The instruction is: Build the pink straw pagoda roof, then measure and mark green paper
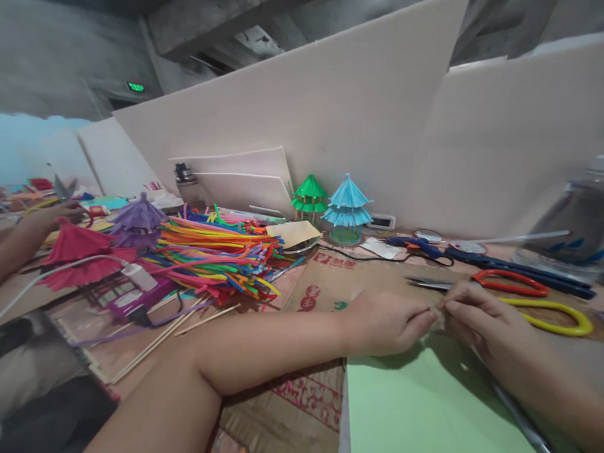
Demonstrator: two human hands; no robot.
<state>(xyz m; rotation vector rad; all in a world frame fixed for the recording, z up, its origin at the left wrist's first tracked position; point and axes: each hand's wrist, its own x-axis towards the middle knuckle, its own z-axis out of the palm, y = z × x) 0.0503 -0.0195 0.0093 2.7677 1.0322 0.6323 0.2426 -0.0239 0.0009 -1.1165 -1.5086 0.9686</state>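
My left hand (386, 321) and my right hand (489, 322) meet over the upper part of a pale green paper sheet (415, 408). Both have their fingers pinched together. A small whitish scrap (439, 321) shows between the fingertips, too small and blurred to name. Beneath my right hand runs a thin grey metal bar (514, 404), slanting toward the lower edge; whether the hand grips it I cannot tell. Just beyond my right hand lie scissors with one red handle (514, 280) and one yellow handle (561, 317), their blades pointing left. A brown printed cardboard sheet (299, 400) lies under my left forearm.
Colourful pipe cleaners (223, 250) lie heaped left of centre. Paper pavilions in green (310, 194), blue (348, 208), purple (137, 220) and red (77, 253) stand around. A glue gun (415, 245) lies behind the scissors. Another person's arm (22, 245) reaches in at left.
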